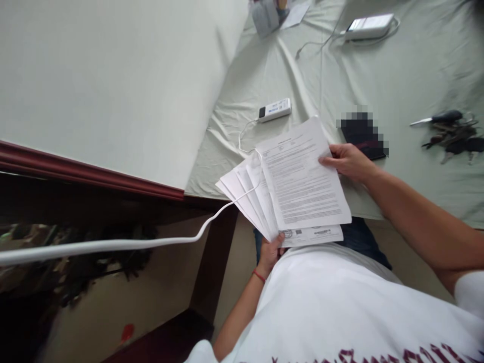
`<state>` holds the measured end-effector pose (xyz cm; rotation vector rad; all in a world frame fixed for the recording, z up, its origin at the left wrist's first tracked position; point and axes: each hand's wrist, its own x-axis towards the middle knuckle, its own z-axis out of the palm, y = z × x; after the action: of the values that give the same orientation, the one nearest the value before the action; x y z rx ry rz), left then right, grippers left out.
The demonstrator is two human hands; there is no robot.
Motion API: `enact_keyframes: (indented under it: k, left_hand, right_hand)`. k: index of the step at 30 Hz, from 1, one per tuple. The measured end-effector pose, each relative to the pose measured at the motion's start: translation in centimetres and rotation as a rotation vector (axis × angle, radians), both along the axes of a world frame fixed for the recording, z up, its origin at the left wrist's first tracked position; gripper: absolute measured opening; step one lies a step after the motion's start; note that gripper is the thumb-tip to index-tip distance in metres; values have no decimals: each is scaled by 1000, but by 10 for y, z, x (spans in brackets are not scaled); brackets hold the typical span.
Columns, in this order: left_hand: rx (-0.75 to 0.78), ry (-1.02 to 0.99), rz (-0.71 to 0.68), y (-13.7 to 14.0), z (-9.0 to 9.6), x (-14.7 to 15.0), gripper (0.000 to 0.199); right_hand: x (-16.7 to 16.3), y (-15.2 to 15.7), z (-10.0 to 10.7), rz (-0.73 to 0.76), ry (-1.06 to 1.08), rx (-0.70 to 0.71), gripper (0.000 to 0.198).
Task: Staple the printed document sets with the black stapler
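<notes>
My right hand point(350, 160) pinches the right edge of a printed sheet point(302, 176) covered in lines of small text, thumb on top. Under and to the left of it, several more papers point(251, 196) fan out. My left hand point(271, 251), with a red band at the wrist, grips these papers at their lower corner. A lower sheet point(321, 235) with a round stamp and a small square code peeks out below the printed one. Across the fanned papers runs a white cable point(215, 216), which leads to a white power bank point(275, 110) on the cloth.
The table wears a pale green cloth point(317, 80). Behind my right hand lies a dark, partly pixelated booklet point(363, 136). A screwdriver point(446, 117) and a bunch of keys point(454, 136) are at the right. Farther back rests a white device point(369, 27) with a cable.
</notes>
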<state>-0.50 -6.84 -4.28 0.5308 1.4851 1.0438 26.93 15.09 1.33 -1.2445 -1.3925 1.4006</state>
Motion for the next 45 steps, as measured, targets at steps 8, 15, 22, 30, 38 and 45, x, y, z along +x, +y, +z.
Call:
enact_keyframes:
  k: [8,15,22,30,38,45]
  left_hand:
    - [13,23,34,2,-2,1,46]
    - [-64,17,139,4,-3,5,55]
    - [-48,5,174,4,-5,5,62]
    - [-43,-6,123,4,-3,5,67]
    - [-60,-61,178,2,-11,1,69]
    - [-55,-76,186,1,-15,0,69]
  right_hand:
    - [7,5,-12,285,-215,34,20]
    - [6,4,-4,336,-427,72,26]
    - [3,0,2,322,-466,94,29]
    - [0,2,-3,369,-433,152,15]
    - [6,5,-8,204,-329,156,15]
    - [6,3,-6,168,-34,-18,20]
